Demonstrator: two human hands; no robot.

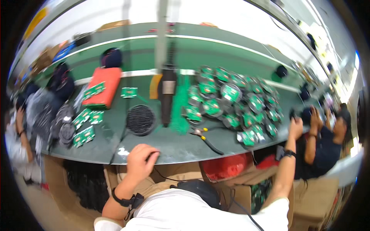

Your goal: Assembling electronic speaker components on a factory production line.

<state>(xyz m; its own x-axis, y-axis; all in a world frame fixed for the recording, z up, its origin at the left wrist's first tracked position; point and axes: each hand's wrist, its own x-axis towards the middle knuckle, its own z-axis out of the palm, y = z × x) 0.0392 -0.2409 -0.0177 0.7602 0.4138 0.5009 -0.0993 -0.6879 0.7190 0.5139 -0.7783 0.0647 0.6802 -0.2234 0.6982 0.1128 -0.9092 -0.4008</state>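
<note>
Here, the left hand has curled fingers; right hand, I cannot tell; 1 diagonal cutter near green-labelled packs.

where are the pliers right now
The pliers lie right of centre in the head view, on the table, between its front edge and the pile of green-labelled packs.

The bare left hand curls by the dark-green tabletop's front edge. The bare right hand stretches out farther right.
</note>
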